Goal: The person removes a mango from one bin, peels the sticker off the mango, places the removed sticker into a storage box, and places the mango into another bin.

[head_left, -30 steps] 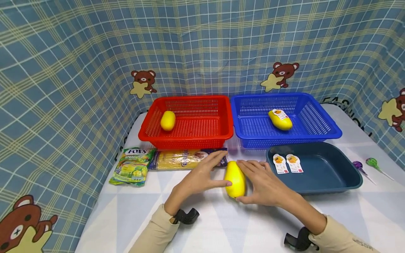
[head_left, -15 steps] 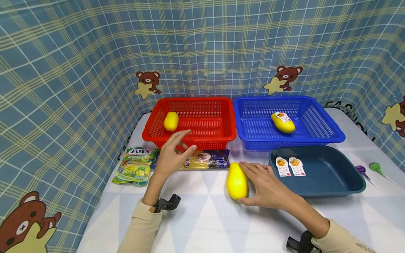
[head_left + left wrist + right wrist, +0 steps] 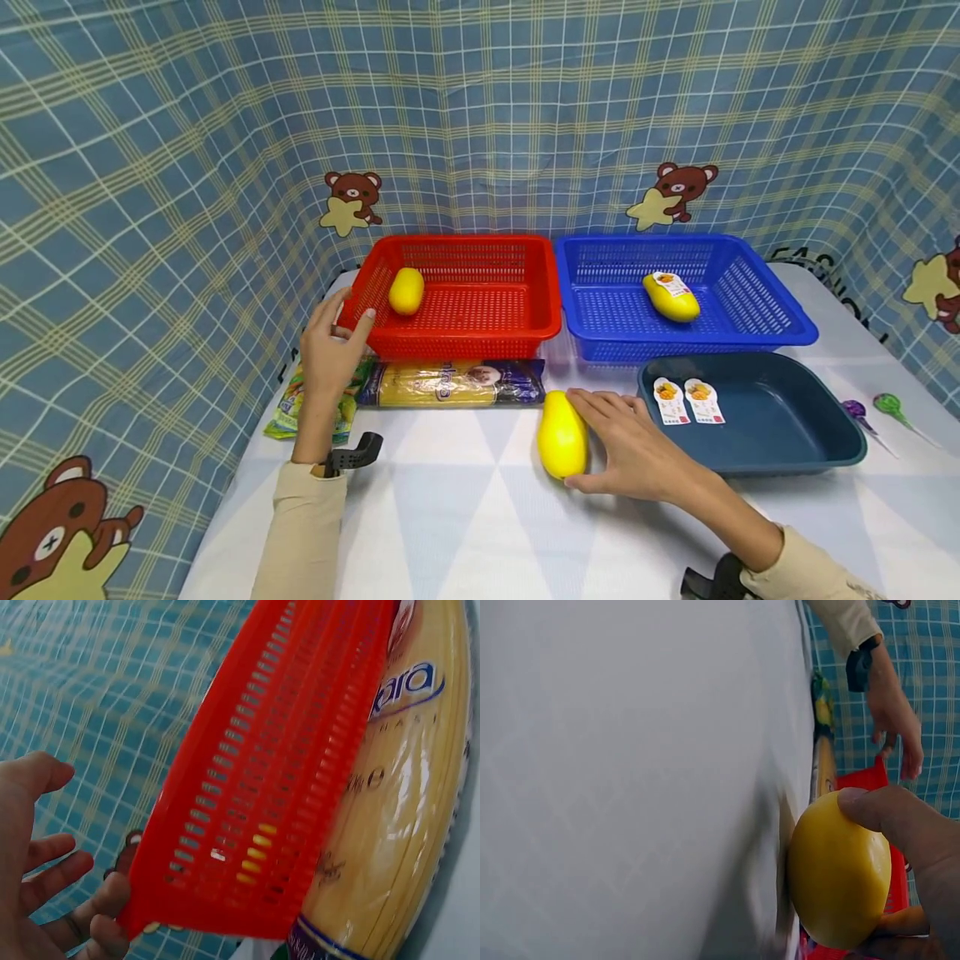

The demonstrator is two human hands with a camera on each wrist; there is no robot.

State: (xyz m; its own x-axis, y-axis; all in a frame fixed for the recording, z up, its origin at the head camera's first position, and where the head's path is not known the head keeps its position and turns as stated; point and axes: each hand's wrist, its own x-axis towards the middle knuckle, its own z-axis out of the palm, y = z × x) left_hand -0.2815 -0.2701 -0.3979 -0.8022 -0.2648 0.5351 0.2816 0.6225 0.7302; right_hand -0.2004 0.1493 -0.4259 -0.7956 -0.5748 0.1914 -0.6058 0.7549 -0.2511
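A: How far along?

B: Partway, I judge. Labelled fruit (image 3: pixel 671 308) inside the blue basket (image 3: pixel 690 333), well in from its edges; that one looks finished. Plain fruit (image 3: pixel 406 292) by the red basket's (image 3: pixel 465 334) left wall, no label seen on it. Two labels (image 3: pixel 671 402) at the left edge of the dark tray (image 3: pixel 780 421), unused.

A: What's left?

B: At least the loose fruit (image 3: pixel 561 433), by my reading. It's on the surface (image 3: pixel 450 500), nearer than the red basket's near right corner, left of the tray's left edge. No label on the sides showing; in neither basket.

A: Grip?

B: Right hand (image 3: pixel 626 442) pinches the loose fruit: thumb toward its near end, fingers at the far right side, parted as wide as the fruit needs. Left hand (image 3: pixel 330 354) holds nothing, fingers and thumb spread, at the red basket's near left corner. Touching the rim? Cannot tell.
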